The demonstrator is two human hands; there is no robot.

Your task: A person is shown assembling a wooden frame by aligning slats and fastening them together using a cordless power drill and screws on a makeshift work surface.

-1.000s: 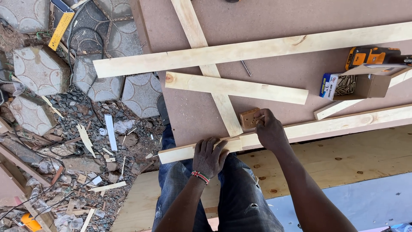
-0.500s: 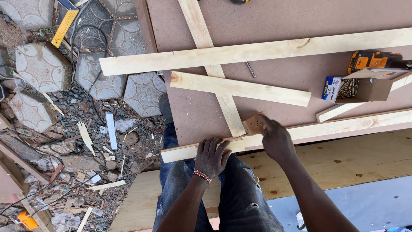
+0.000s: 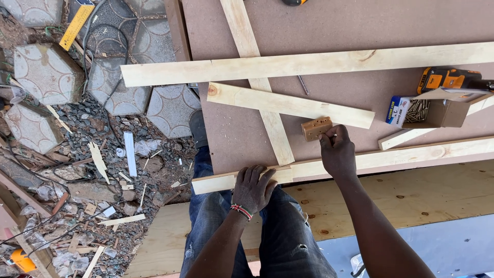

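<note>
My left hand (image 3: pixel 252 188) lies flat on the left end of a long wooden batten (image 3: pixel 411 154), pressing it onto the near edge of a brown board (image 3: pixel 231 134). A beaded band circles that wrist. My right hand (image 3: pixel 337 154) reaches over the same batten, and its fingertips pinch the right end of a small wooden block (image 3: pixel 315 127) with holes in its side. The block rests on the board just below a short batten (image 3: pixel 288 103). An upright batten (image 3: pixel 272 128) crosses under the short one and meets the long batten beside my left hand.
Another long batten (image 3: pixel 309 64) spans the board's far side. An orange drill (image 3: pixel 447 80) and an open box of screws (image 3: pixel 417 110) sit at the right, a loose screw (image 3: pixel 303 85) in the middle. Plywood (image 3: pixel 411 195) lies below the board. Paving stones (image 3: pixel 49 72) and wood scraps cover the ground at left.
My right hand has slid the small block up and to the right, closer to the short batten. My left hand stays on the long batten.
</note>
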